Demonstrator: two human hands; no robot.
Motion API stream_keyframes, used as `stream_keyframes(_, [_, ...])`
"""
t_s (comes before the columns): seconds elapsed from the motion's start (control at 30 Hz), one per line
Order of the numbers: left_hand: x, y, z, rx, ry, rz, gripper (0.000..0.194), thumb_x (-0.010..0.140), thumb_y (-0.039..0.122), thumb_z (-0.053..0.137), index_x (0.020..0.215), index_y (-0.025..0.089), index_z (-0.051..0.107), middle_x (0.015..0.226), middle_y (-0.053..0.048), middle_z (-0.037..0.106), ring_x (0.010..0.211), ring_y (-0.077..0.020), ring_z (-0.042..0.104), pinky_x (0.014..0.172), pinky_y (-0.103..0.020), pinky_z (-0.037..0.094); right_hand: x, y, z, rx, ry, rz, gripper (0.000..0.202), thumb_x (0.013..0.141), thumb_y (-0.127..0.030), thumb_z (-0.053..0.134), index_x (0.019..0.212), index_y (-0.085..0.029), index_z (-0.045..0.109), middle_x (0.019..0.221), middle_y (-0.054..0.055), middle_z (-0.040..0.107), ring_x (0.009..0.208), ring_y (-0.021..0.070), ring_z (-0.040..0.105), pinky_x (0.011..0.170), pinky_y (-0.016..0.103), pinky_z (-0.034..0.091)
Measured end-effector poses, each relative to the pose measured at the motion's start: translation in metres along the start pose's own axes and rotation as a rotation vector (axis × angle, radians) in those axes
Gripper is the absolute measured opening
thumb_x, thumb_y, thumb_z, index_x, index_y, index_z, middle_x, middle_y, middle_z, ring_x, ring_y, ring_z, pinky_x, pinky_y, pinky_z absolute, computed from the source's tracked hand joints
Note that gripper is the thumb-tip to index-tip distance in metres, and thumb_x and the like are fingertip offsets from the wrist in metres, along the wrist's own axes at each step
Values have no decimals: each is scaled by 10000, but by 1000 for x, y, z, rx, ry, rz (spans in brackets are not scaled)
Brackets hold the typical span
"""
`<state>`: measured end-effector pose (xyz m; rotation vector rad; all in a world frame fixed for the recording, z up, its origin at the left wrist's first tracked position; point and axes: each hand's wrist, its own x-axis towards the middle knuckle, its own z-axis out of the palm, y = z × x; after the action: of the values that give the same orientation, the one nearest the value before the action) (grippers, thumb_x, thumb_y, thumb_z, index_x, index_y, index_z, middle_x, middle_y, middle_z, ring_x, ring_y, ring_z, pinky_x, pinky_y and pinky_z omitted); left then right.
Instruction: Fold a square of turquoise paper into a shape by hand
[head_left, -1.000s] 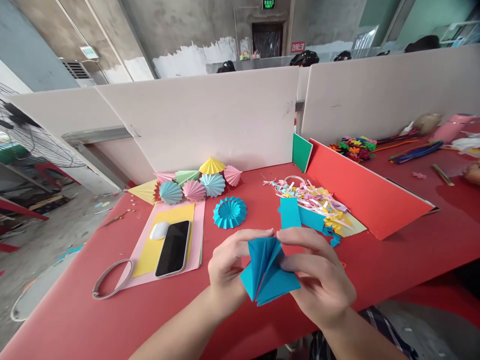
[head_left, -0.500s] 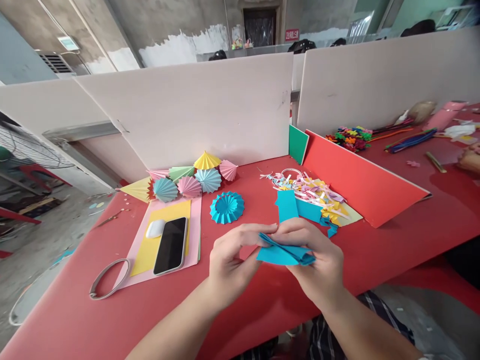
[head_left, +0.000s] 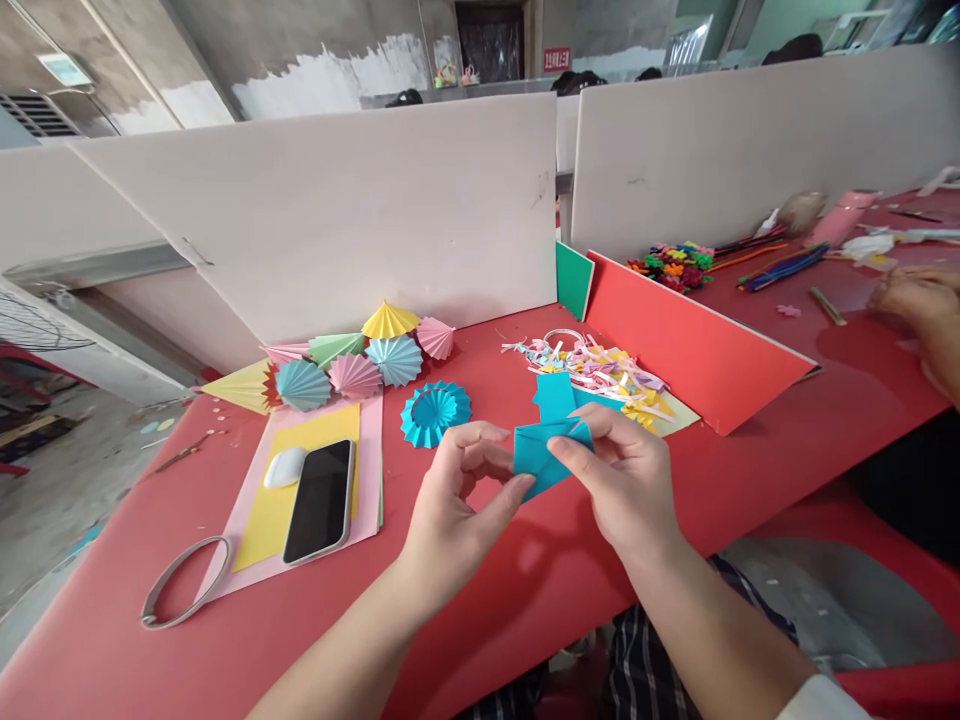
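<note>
My right hand (head_left: 630, 470) pinches a folded piece of blue paper (head_left: 541, 460) between thumb and fingers, above the front part of the table. At the paper's left edge is my left hand (head_left: 469, 495), its curled fingers apart and its thumb tip by the lower corner; whether it touches is hard to tell. Just beyond the folded piece lies another blue paper strip (head_left: 555, 396), beside a heap of shredded paper (head_left: 600, 368). A pleated blue paper ring (head_left: 436, 412) rests behind my left hand.
Pleated paper cones (head_left: 354, 377) stand at the back left. A phone (head_left: 319, 500) and white case (head_left: 285, 467) lie on coloured sheets (head_left: 367, 500), near a looped band (head_left: 150, 600). A red board (head_left: 690, 340) leans at right; another person's hands (head_left: 915, 300) rest beyond it.
The blue paper has turned from edge-on to showing a flat folded face. My left fingers have come away from it, while my right hand keeps its pinch. The camera view has shifted.
</note>
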<state>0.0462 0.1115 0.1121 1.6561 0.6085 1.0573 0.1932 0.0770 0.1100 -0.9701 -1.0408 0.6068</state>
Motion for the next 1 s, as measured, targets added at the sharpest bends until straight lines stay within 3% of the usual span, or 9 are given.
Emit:
stream_keyframes(0.1, [1, -1, 3, -56, -11, -123, 420, 790, 184, 638, 1142, 262, 423, 793, 21, 661, 732, -101, 611, 696, -225, 498, 1, 0, 2, 13, 18, 17, 154, 726, -208, 684, 630, -211, 564, 595, -59, 544, 588, 72, 487, 574, 192, 446])
stream_keyframes(0.23, [1, 0, 6, -94, 41, -224, 408, 778, 250, 655, 1138, 212, 466, 667, 20, 682, 623, -111, 628, 625, -218, 500, 2, 0, 1, 8, -7, 77, 97, 736, -255, 672, 661, -215, 624, 594, -41, 590, 567, 86, 529, 539, 210, 472])
stream_keyframes(0.33, [2, 1, 6, -84, 87, -236, 410, 762, 246, 673, 1134, 201, 508, 684, 11, 695, 641, -121, 643, 618, -212, 503, 4, 0, -4, -22, -7, 103, 71, 744, -293, 662, 745, -224, 680, 651, -15, 650, 597, 114, 585, 539, 236, 500])
stream_keyframes(0.47, [3, -2, 5, -74, 38, -241, 267, 761, 296, 668, 1005, 190, 652, 797, -26, 706, 723, -146, 637, 604, -211, 495, 4, 0, -7, -122, 16, 81, 76, 753, -279, 657, 699, -227, 671, 627, -32, 645, 587, 97, 580, 542, 210, 488])
stream_keyframes(0.57, [2, -5, 5, -41, 60, -269, 207, 774, 349, 644, 878, 183, 712, 697, -16, 677, 630, -119, 578, 526, -197, 447, 2, -2, -4, -162, 2, 73, 88, 760, -264, 652, 681, -225, 652, 619, -46, 638, 585, 82, 576, 553, 188, 480])
stream_keyframes(0.73, [0, -5, 6, -1, 132, -296, 184, 756, 358, 657, 770, 185, 722, 584, 15, 612, 527, -77, 474, 475, -184, 385, -1, -2, 0, -169, 1, 93, 106, 755, -279, 653, 674, -212, 640, 599, -38, 625, 561, 92, 574, 519, 199, 471])
stream_keyframes(1.0, [1, -5, 9, -46, 153, -259, 172, 741, 336, 673, 778, 172, 708, 669, -2, 654, 565, -95, 524, 530, -199, 442, 2, -4, 4, -179, 11, 97, 167, 747, -262, 640, 601, -196, 591, 549, -43, 591, 516, 84, 539, 484, 200, 438])
